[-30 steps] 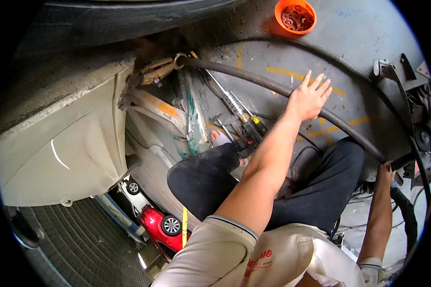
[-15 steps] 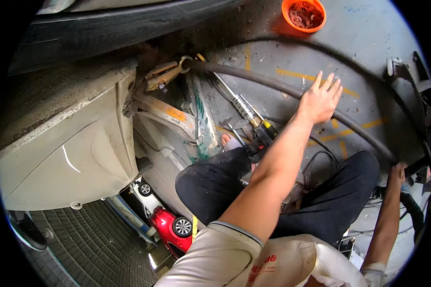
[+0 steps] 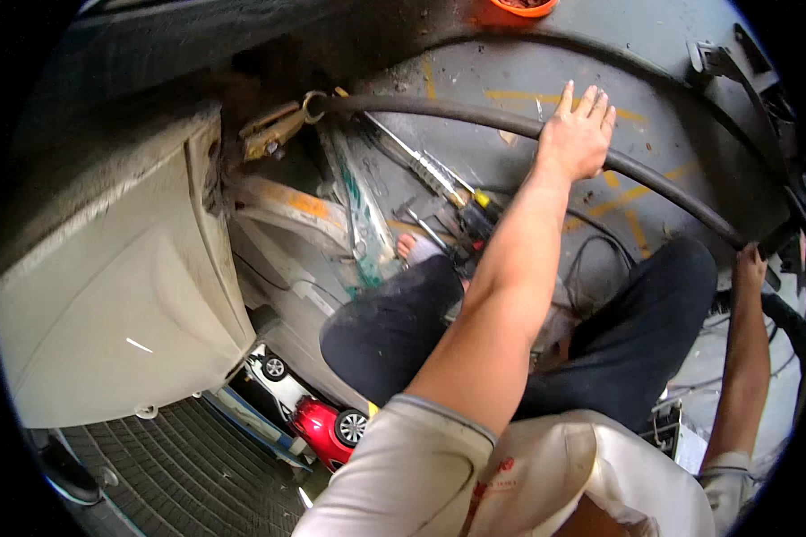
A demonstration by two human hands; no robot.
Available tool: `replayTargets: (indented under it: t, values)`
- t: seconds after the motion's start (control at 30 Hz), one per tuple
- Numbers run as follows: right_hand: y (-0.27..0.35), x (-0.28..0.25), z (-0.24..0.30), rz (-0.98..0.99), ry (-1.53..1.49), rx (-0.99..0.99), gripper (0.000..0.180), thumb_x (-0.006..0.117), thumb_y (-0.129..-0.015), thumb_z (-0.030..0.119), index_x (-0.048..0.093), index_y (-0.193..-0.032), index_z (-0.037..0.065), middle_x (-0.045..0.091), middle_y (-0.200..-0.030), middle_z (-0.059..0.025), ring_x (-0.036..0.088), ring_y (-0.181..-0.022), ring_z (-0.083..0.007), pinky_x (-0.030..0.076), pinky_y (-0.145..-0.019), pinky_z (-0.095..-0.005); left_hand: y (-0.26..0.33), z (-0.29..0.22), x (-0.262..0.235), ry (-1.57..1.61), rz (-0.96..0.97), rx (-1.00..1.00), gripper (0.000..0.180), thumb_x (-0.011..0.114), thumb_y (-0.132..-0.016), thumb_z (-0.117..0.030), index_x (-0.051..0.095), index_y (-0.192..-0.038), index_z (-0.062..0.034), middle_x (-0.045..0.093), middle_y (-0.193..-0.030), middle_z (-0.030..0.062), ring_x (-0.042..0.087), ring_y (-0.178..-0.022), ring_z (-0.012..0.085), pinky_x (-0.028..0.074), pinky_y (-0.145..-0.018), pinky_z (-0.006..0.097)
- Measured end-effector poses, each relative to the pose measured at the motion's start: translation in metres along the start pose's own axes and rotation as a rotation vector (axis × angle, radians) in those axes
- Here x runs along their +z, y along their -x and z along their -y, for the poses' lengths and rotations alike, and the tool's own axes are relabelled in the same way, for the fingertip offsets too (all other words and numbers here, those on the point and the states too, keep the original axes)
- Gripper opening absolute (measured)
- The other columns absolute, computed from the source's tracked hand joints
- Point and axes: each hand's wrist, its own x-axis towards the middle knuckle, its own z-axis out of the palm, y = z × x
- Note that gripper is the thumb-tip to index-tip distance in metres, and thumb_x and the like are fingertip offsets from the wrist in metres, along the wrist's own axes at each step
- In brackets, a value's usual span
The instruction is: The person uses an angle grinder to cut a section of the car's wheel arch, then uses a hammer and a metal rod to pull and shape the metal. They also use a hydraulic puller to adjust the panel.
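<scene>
A long, dark, thick bar or hose (image 3: 448,108) stretches from the ring (image 3: 313,106) of a clamp (image 3: 270,134) at the upper left to the right side. My left hand (image 3: 575,139) lies on its middle, palm down, with the fingers stretched out beyond it. At the far right end, my right hand (image 3: 751,265) has its fingers closed around the bar or hose. The clamp sits against the lower edge of a pale car body panel (image 3: 125,304). Rust shows around the place where they meet.
A metal stand (image 3: 364,210) with worn green paint is below the clamp. Tools, including a coil-spring strut-like rod (image 3: 430,170), lie near my foot. An orange bowl (image 3: 524,9) is at the top edge. Dark brackets (image 3: 761,98) stand at right. A red car (image 3: 322,431) is lower left.
The view has shifted, so the orange bowl is now mostly cut off at the top. Both hands keep their places on the dark bar or hose.
</scene>
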Motion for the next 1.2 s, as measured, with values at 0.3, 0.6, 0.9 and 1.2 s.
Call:
replayTargets:
  t: [0.3,0.6,0.9,1.2]
  values:
    - [0.01,-0.032,0.019,-0.018,0.173,-0.026,0.049,0.056,-0.093,0.043,0.058,-0.13,0.011,0.056,-0.131,-0.01,0.05,-0.12,-0.0294,0.039,-0.1,-0.0424,-0.007,0.003,0.024,-0.048,-0.125,0.011,0.084,0.078,-0.071,-0.044,0.048,-0.142,-0.0087,0.044,-0.15,0.0103,0.033,-0.143,0.0294,0.022,-0.117,0.056]
    - [0.008,-0.024,0.021,-0.027,0.588,-0.137,0.048,0.059,-0.092,0.04,0.06,-0.128,0.009,0.055,-0.135,-0.0082,0.046,-0.125,-0.0278,0.035,-0.104,-0.0416,0.0,0.006,0.024,0.001,-0.044,0.012,0.085,0.08,-0.069,-0.042,0.049,-0.14,-0.0071,0.044,-0.149,0.0116,0.033,-0.142,0.0288,0.022,-0.117,0.054]
    - [0.005,0.027,-0.012,-0.135,1.809,-0.413,0.047,0.062,-0.091,0.038,0.062,-0.126,0.007,0.053,-0.138,-0.0065,0.043,-0.131,-0.0263,0.031,-0.108,-0.0409,0.004,0.009,0.037,0.01,-0.254,-0.003,0.068,0.078,-0.066,-0.034,0.061,-0.125,-0.0032,0.062,-0.127,0.0137,0.056,-0.12,0.0296,0.042,-0.104,0.047]
    - [-0.008,-0.014,-0.054,-0.063,0.879,-0.214,0.039,0.063,-0.088,0.041,0.067,-0.113,0.012,0.059,-0.124,-0.0109,0.053,-0.116,-0.0309,0.041,-0.096,-0.0446,0.002,0.003,0.019,0.08,-0.171,-0.062,0.024,0.064,-0.076,-0.024,0.068,-0.094,-0.0079,0.067,-0.094,0.0053,0.062,-0.094,0.0247,0.047,-0.084,0.04]
